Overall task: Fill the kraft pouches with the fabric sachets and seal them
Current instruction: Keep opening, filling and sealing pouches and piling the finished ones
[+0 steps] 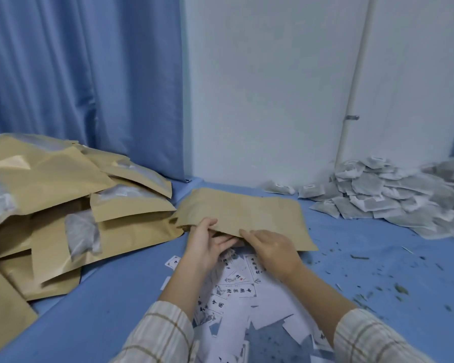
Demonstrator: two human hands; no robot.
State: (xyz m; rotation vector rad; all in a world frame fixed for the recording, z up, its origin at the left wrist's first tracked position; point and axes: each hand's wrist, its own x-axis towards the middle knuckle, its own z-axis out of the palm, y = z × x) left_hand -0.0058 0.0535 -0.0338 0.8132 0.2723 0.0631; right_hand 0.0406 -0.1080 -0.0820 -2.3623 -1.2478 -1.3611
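Judging by the pouch pile (63, 205) done and sachets (393, 195) waiting, roughly midway: left hand (207, 244) and right hand (270, 247) pinch one pouch (241, 208) at its mouth.

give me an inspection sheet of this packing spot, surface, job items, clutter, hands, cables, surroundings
Surface: blue sheet, dotted with dried herb bits.
Job's things: kraft pouch held at its near edge; pouch pile at left; sachet heap at right.
Clutter: printed paper labels under the arms.
Grip: left hand and right hand both pinch the pouch.
Cables: nothing seen.
Surroundings: blue curtain, white wall, white pipe.
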